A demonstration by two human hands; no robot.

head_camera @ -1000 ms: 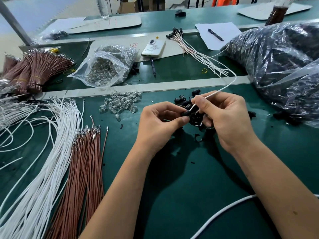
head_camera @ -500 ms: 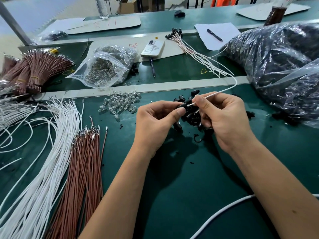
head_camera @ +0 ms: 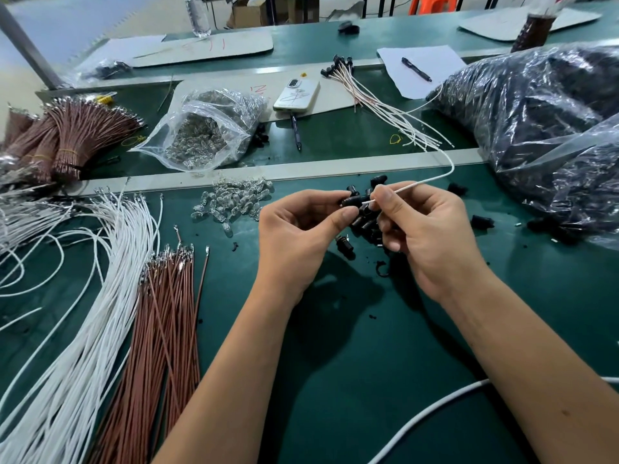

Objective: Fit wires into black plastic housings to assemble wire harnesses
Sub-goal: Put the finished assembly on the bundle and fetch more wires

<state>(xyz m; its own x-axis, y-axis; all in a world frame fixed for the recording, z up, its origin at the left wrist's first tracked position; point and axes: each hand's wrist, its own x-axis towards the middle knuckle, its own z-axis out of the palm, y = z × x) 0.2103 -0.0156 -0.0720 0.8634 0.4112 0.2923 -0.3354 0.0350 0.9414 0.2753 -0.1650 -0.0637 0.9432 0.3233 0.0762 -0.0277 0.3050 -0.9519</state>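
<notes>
Where hands meet: loose black housings, perhaps clear bulbs beside.

**Even overhead light, wide-angle bending at the edges**

Bright, diffuse light is falling from above and slightly ahead, casting soft dark shadows of the hands and forearms onto the green mat. Glare is sparkling on the plastic bags at right. The centre is staying sharp, while the wide lens is curving the rail and stretching the wires near the borders
</notes>
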